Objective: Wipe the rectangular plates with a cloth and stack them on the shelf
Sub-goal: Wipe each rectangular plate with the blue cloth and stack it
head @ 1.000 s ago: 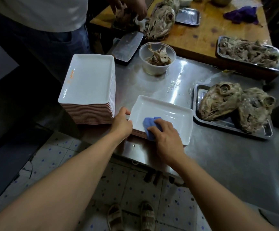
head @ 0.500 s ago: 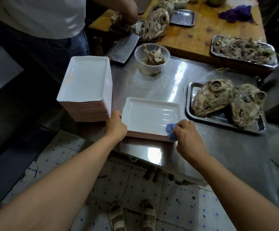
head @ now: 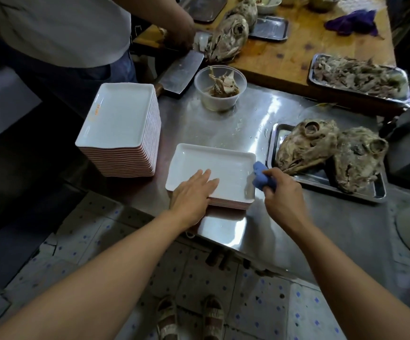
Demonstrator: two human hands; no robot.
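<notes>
A steel table carries a tall plate stack well left of the left fingers, a short stack under them, a tub and cleaver beyond them, and a tray just right of the right fingers, bearing 2 heads.

Commercial kitchen prep area. Stainless steel counter, tall stack of white rectangular plates, cleaver, metal trays of cooked animal heads and shredded meat. Wooden butcher table, tiled floor.
</notes>
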